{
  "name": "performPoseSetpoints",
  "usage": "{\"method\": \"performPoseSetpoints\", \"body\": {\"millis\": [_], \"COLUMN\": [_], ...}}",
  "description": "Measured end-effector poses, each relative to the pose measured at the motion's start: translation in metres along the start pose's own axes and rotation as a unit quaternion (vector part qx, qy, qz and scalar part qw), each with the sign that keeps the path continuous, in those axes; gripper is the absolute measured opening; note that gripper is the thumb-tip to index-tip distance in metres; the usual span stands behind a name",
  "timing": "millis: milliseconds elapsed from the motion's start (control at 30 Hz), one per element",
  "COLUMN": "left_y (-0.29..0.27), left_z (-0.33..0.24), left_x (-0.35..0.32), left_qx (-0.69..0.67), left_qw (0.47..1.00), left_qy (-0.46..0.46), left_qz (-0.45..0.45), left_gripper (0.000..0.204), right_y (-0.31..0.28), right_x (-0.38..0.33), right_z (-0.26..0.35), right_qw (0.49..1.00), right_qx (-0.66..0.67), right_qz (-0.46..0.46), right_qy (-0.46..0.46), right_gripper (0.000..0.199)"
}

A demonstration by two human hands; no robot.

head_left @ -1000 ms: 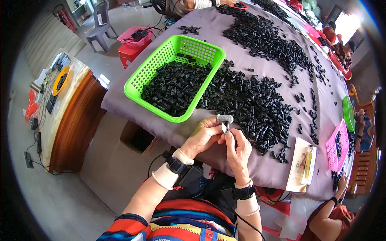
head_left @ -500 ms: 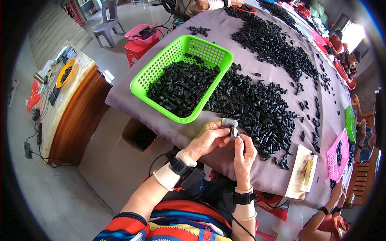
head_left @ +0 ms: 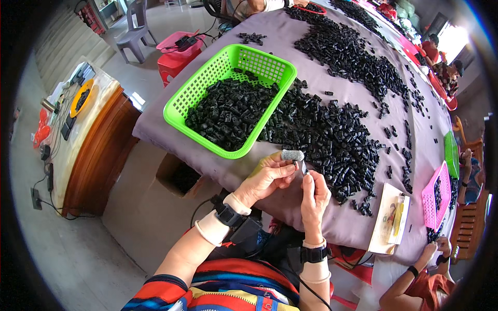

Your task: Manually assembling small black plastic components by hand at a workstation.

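My left hand (head_left: 268,176) and my right hand (head_left: 314,193) meet at the near edge of a table covered in grey-purple cloth (head_left: 321,207). Together they pinch a small black part (head_left: 299,167) between the fingertips. A grey wrap covers one fingertip of my left hand. Just beyond my hands lies a big heap of small black plastic parts (head_left: 332,140). A green plastic basket (head_left: 194,93) holding more of these parts stands to the left of the heap.
A brown wooden cabinet (head_left: 96,155) with clutter on top stands at left, an open carton (head_left: 179,176) under the table edge. A booklet (head_left: 390,220), a pink basket (head_left: 434,194) and a green tray (head_left: 450,153) lie at right. Another person's hand (head_left: 430,251) reaches in at lower right.
My hands stay together at the table edge, working the small part. My head has shifted, so the table sits slightly differently in view. The other person's hand at lower right has moved in.
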State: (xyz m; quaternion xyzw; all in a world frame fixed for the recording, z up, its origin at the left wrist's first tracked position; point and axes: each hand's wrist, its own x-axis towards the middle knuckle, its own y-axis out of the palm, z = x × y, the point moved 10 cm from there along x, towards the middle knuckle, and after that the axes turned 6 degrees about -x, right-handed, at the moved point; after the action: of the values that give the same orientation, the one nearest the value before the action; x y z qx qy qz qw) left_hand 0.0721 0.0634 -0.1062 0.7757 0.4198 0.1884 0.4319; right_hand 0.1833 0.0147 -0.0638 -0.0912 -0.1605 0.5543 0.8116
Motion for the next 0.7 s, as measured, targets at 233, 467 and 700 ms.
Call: {"method": "performPoseSetpoints", "body": {"millis": [233, 467, 700], "left_y": [0.002, 0.003, -0.001], "left_z": [0.004, 0.004, 0.005], "left_x": [0.003, 0.001, 0.001], "left_qx": [-0.030, -0.033, -0.008], "left_qw": [0.999, 0.999, 1.000], "left_qy": [0.000, -0.019, -0.023], "left_qz": [0.012, 0.016, -0.010], "left_gripper": [0.027, 0.027, 0.026], "right_y": [0.001, 0.004, 0.008], "right_x": [-0.001, -0.001, -0.002], "right_z": [0.003, 0.022, 0.024], "right_qw": [1.000, 0.993, 0.988], "right_qx": [0.012, -0.069, -0.103], "right_qz": [-0.003, 0.006, 0.014], "right_qy": [-0.009, -0.100, -0.114], "right_gripper": [0.016, 0.010, 0.011]}}
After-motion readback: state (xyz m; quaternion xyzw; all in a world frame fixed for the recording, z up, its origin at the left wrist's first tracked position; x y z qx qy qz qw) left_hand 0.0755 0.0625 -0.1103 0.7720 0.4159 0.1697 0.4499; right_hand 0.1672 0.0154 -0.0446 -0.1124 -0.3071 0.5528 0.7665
